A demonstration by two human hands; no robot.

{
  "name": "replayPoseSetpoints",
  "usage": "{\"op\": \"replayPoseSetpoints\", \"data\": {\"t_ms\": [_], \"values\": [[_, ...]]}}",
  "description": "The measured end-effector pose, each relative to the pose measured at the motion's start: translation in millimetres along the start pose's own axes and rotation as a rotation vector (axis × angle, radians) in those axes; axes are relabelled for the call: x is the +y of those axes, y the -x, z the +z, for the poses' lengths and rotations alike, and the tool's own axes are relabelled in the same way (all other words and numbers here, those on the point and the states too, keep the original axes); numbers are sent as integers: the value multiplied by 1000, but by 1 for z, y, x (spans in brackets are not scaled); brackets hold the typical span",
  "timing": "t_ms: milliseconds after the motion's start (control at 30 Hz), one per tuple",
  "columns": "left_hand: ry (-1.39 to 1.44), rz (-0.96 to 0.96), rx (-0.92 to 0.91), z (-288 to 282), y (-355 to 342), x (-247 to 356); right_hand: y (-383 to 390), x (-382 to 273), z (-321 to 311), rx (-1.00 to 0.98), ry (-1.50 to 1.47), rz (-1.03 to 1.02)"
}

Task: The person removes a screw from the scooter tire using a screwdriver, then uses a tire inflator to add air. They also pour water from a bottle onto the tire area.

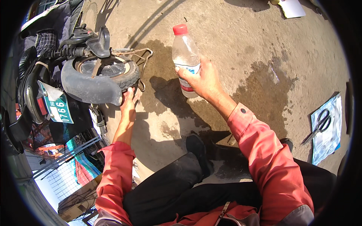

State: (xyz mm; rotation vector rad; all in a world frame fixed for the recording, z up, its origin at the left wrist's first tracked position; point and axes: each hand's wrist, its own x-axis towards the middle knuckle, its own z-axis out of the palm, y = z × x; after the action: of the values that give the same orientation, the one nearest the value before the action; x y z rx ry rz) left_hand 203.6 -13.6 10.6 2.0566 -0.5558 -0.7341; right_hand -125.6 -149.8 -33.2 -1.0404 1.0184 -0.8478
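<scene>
My right hand (205,79) grips a clear plastic bottle (186,52) round its label. A red cap sits on the bottle, which leans slightly left over a wet patch of ground. At the left is the rear wheel of a scooter, its treaded black tyre (129,78) partly covered by a grey mudguard (88,86). My left hand (128,103) holds the tyre's near edge beside the mudguard tip, with some fingers hidden behind it. A metal stand (145,60) reaches out past the wheel.
The scooter's green number plate (60,107) and shock absorber (71,52) are at the left. Black-handled scissors (320,123) lie on a pale blue plastic packet (328,132) at the right. Dark wet patches (260,88) mark the concrete. A white paper (292,8) lies far right.
</scene>
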Motion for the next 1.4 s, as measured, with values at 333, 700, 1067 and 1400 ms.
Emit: {"op": "replayPoseSetpoints", "data": {"t_ms": [333,700,1067,1400], "values": [[146,187,138,5,26,26,11,22,8,-32,41,44],[140,222,166,11,18,19,12,20,-1,-19,89,56],[171,-55,-65,5,14,11,19,24,11,-94,152,76],[211,47,-107,-10,24,24,31,30,21,-308,266,199]]}}
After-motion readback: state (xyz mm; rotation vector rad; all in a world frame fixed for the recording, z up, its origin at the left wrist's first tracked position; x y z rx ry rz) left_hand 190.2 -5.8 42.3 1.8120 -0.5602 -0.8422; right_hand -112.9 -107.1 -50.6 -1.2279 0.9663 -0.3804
